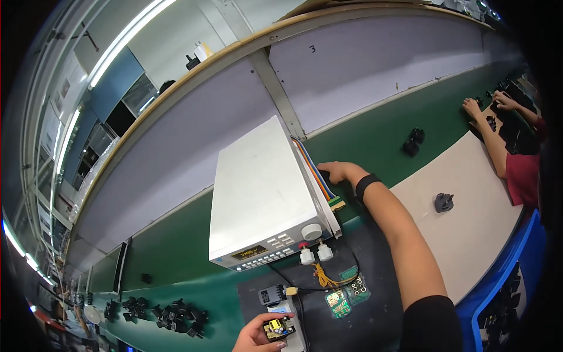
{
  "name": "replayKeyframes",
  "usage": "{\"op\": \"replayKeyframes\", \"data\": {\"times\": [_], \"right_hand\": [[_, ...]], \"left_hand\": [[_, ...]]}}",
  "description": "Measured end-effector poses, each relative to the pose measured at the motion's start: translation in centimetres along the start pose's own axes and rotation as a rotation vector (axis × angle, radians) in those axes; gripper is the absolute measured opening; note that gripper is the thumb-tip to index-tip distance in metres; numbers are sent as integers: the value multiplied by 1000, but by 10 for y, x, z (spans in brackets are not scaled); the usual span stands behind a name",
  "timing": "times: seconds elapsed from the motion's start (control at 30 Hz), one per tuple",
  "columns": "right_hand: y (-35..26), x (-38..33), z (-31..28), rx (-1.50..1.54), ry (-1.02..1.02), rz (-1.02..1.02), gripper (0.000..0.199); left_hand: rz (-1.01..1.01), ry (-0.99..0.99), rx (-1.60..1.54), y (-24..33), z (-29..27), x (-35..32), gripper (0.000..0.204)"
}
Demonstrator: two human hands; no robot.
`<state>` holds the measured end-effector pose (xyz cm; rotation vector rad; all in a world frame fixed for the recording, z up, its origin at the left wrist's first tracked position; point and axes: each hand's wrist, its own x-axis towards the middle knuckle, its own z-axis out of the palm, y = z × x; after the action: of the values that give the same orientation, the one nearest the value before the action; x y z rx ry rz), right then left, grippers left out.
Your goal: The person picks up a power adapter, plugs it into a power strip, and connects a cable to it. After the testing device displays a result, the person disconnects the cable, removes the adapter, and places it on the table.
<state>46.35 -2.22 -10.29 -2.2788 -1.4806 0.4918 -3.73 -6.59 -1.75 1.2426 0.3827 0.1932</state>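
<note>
My left hand (253,336) holds a small power supply circuit board (279,328) with a yellow transformer, above a white strip-shaped block (298,330). A dark grey power adapter (271,295) with a plug at its side sits just beyond it. My right arm reaches past the right side of a white bench tester (258,185), which has a small lit screen. Beside the tester's ribbon cable (314,170), my right hand (341,172) is closed near something dark, mostly hidden by its fingers. Green circuit boards (346,293) lie on the black mat (381,314) with a yellow cable bundle (322,276).
Black adapters (180,317) lie heaped on the green bench at left; several more (413,142) sit at the back right. One adapter (444,202) stands on a beige board (463,246). At far right, another person's hands (472,108) work. A blue bin (498,287) borders the bench.
</note>
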Motion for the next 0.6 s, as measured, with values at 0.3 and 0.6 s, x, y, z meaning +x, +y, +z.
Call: {"op": "replayKeyframes", "data": {"times": [0.3, 0.6], "right_hand": [[7, -6, 2, -132, 145, -113, 53], [11, -76, -29, -244, 464, -49, 65]], "left_hand": [[15, -5, -46, -7, 0, 9, 65], [85, 89, -87, 5, -7, 16, 58]]}}
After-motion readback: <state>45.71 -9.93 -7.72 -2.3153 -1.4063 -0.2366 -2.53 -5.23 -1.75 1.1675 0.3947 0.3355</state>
